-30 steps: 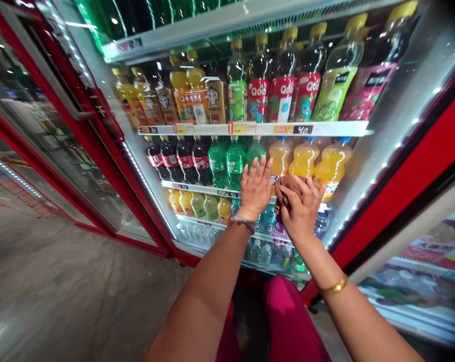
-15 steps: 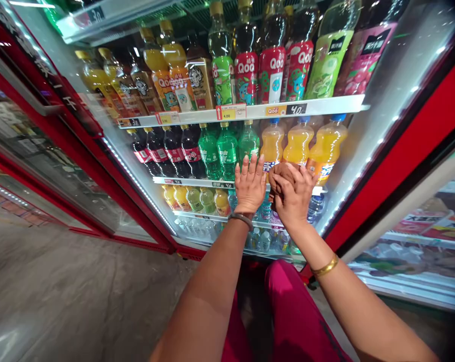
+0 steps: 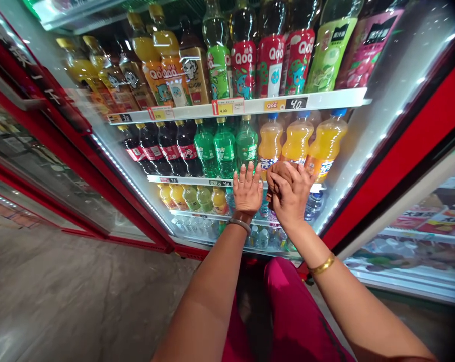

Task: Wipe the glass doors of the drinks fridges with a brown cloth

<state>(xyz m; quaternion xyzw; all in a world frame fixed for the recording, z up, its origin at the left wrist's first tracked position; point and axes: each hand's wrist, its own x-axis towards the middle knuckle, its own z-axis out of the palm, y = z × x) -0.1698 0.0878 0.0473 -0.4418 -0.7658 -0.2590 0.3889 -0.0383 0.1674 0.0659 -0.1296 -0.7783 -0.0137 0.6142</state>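
My left hand (image 3: pixel 247 193) has its fingers up and slightly apart, palm toward the fridge, in front of the shelf edge below the green bottles (image 3: pixel 225 148). Nothing is in it. My right hand (image 3: pixel 291 193) is wrapped round a crumpled brown cloth (image 3: pixel 284 171), which shows between and beside the fingers. That hand stands in front of the orange soda bottles (image 3: pixel 297 138) with blue caps. A grey bracelet is on my left wrist, a gold one on my right.
Dark cola bottles (image 3: pixel 167 148) stand on the same shelf at left. Above, a white shelf (image 3: pixel 257 104) with price tags holds Qoo bottles (image 3: pixel 244 63) and others. Smaller bottles fill the lower shelves. Red door frames (image 3: pixel 401 146) flank the fridge; grey floor (image 3: pixel 80 296) lies at lower left.
The view has shifted slightly, with the upper shelves looking larger. My left hand sits a little lower and farther left. My right hand still holds the brown cloth, more of which now shows.
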